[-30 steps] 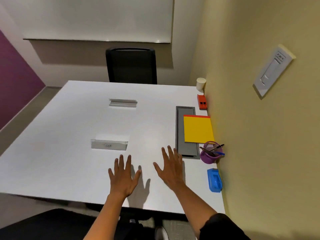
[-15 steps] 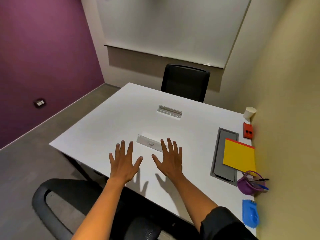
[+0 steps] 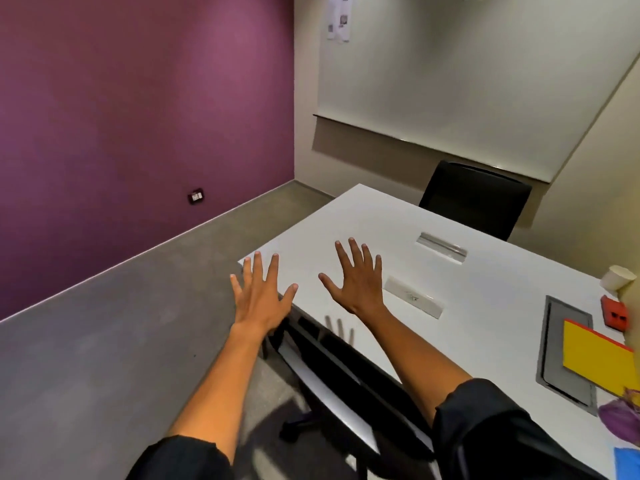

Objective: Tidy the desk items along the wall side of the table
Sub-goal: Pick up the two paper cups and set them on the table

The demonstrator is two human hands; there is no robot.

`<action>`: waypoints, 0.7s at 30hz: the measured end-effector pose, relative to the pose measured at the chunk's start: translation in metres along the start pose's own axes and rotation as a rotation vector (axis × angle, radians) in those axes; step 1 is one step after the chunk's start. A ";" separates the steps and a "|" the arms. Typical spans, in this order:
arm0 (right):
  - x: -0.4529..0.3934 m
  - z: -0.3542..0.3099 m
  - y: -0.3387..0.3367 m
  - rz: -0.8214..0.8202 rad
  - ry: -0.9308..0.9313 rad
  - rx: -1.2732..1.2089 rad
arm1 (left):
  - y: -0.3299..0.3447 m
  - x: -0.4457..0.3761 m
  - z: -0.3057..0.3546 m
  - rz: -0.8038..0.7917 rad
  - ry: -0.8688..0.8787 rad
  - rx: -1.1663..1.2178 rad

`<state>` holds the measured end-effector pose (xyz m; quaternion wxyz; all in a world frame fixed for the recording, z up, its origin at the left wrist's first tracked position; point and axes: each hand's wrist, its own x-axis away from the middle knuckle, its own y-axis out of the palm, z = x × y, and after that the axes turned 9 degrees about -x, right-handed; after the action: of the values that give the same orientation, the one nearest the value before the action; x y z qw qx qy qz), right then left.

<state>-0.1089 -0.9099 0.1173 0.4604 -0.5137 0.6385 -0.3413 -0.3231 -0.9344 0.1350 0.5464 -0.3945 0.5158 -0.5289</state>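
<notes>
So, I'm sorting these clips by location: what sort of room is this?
Probably a small office meeting room: a white table with built-in cable hatches, a black office chair at its far end, and what looks like a whiteboard on the wall.

the purple cup (image 3: 620, 424) was cut by the right edge, its contents not visible. only a corner of the blue item (image 3: 627, 463) showed at the bottom right, too little to name. the yellow pad (image 3: 595, 358) hid part of the grey tray (image 3: 564, 327). the marks on the wall paper (image 3: 338, 19) were too small to read.
</notes>
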 end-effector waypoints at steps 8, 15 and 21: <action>-0.035 -0.155 0.051 -0.050 -0.225 -0.055 | -0.017 0.032 -0.156 0.037 -0.227 -0.012; -0.076 -0.265 0.125 -0.128 -0.358 -0.087 | -0.009 0.036 -0.274 -0.001 -0.377 -0.055; -0.137 -0.321 0.204 -0.208 -0.418 -0.069 | 0.016 -0.025 -0.353 -0.047 -0.421 -0.073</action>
<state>-0.4735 -0.7403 0.0747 0.5272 -0.6515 0.4843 -0.2512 -0.6644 -0.8677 0.0678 0.6150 -0.5278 0.3996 -0.4285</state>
